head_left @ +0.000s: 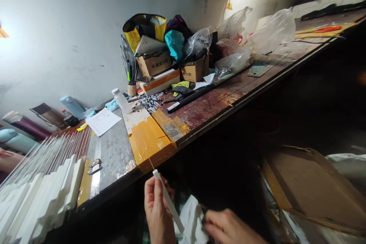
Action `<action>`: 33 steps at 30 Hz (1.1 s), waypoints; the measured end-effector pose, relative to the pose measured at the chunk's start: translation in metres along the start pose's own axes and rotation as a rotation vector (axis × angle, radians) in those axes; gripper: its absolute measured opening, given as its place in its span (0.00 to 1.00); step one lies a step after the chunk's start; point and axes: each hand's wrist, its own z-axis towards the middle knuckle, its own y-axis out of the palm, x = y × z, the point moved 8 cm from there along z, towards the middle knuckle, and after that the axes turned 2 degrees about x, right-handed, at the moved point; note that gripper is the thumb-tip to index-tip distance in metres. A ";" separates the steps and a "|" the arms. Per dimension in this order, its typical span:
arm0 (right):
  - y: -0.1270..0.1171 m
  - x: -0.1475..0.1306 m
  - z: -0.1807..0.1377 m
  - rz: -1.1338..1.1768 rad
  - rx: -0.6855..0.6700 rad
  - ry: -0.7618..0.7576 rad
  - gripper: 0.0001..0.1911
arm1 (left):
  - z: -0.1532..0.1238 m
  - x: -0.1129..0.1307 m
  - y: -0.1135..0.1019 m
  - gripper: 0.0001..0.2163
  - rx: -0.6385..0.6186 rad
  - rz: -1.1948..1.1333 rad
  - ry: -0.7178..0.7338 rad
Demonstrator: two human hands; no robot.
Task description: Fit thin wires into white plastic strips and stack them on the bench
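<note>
The fingers of the left hand [157, 207] are pinched around a white stick [168, 200], held upright so that the white cloth [193, 219], gripped by the right hand [228, 228], can be pressed against its lower end.

I count two hands of mine, the left hand [156, 209] and the right hand [228, 228], with one white stick [168, 200] and one white cloth [192, 219] between them. On the worktop [217, 103] I see two open cardboard boxes, one [154, 64] and another [193, 70], one white bottle [121, 101], one pen cup [132, 89], one sheet of paper [103, 121] and one steel ruler [97, 160]. The thin rods [48, 152] at the left are too many to count.
</note>
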 end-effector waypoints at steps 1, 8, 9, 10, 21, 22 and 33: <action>-0.017 -0.005 0.014 -0.031 0.039 -0.038 0.15 | 0.002 0.000 -0.001 0.14 -0.012 0.019 -0.027; -0.124 -0.088 0.116 -0.315 0.574 -0.571 0.11 | 0.005 -0.015 -0.011 0.23 -0.071 0.059 -0.118; -0.125 -0.092 0.130 -0.344 0.552 -0.589 0.11 | 0.005 -0.015 -0.013 0.23 -0.074 0.059 -0.116; -0.124 -0.096 0.142 -0.374 0.528 -0.601 0.11 | 0.006 -0.016 -0.016 0.23 -0.070 0.057 -0.122; -0.126 -0.112 0.166 -0.509 0.414 -0.561 0.11 | 0.009 -0.011 -0.031 0.24 -0.086 0.116 -0.208; -0.126 -0.115 0.161 -0.490 0.424 -0.552 0.11 | 0.007 -0.010 -0.031 0.23 -0.083 0.121 -0.223; -0.070 -0.131 0.062 0.078 -0.112 -0.601 0.14 | -0.004 0.007 -0.023 0.20 -0.228 0.147 -0.196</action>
